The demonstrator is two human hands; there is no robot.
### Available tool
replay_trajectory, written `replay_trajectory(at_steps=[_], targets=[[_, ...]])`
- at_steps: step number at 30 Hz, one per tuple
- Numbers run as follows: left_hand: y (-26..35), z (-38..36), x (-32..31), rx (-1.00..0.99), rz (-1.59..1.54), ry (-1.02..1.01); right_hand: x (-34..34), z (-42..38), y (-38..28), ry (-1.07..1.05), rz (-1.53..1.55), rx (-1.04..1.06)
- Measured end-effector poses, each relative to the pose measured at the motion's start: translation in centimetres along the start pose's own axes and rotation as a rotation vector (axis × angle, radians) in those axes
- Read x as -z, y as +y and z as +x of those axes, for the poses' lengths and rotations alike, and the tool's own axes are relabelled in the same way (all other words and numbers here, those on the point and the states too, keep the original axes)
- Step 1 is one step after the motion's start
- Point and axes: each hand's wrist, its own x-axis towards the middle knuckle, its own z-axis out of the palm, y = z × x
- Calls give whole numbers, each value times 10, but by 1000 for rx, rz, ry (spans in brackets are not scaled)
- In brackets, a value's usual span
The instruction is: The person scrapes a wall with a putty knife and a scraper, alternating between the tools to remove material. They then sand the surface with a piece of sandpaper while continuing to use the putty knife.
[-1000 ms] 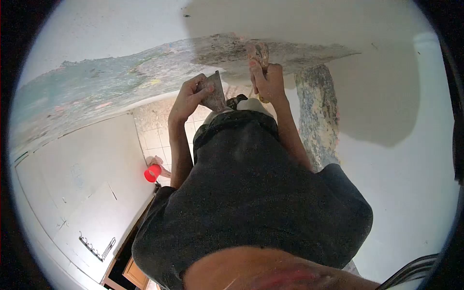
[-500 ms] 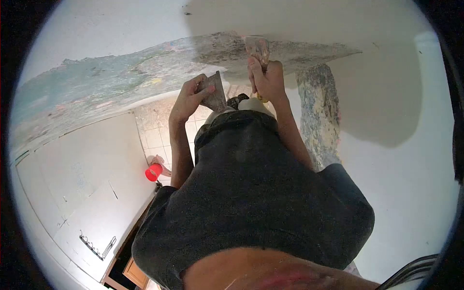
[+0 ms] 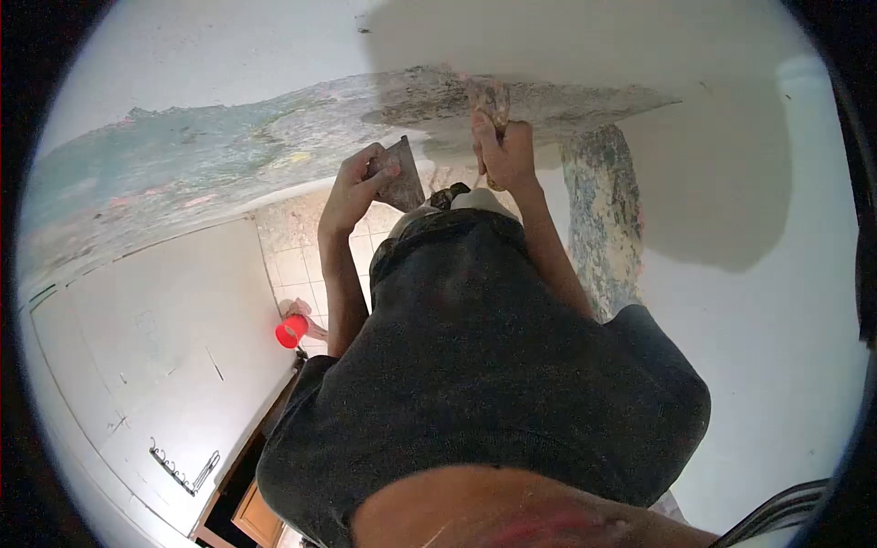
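Note:
My left hand (image 3: 345, 194) is closed on a wide, grey-smeared putty knife (image 3: 402, 178), its thumb flat on the blade and the straight edge angled upward. To its right, my right hand (image 3: 509, 155) grips a narrower putty knife (image 3: 489, 95), fingers wrapped round the handle. That blade points up and overlaps the rough, stripped patch (image 3: 311, 123) on the wall in front of me. The patch shows mottled grey, green and pink, and runs as a long band across the white wall (image 3: 237, 55).
A second stripped strip (image 3: 603, 219) runs down the wall at the right. Below lies a tiled floor (image 3: 290, 265) with a red cup-like container (image 3: 290, 331). On the left, a white panel (image 3: 164, 320) carries a rack of hooks (image 3: 174, 466). Dark cables (image 3: 776, 516) show at the lower right.
My right hand and its putty knife have come slightly lower on the stripped patch. The putty knife in my left hand has shifted a little left. Both hands keep their grip.

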Motion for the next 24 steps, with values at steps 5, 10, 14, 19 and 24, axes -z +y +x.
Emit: replay_trajectory(at_steps=[5, 10, 14, 19, 24], targets=[[1, -3, 0, 54, 26, 33, -5, -5, -1, -5, 140, -56], [3, 4, -2, 43, 20, -11, -4, -2, -4, -5, 161, -68], [10, 2, -5, 3, 27, -13, -5, -7, -4, 14, 178, -74], [8, 3, -5, 30, -1, -29, -3, -4, -11, 3, 162, -55], [-1, 5, -2, 18, 16, -51, 1, 1, -36, -37, 125, 46]])
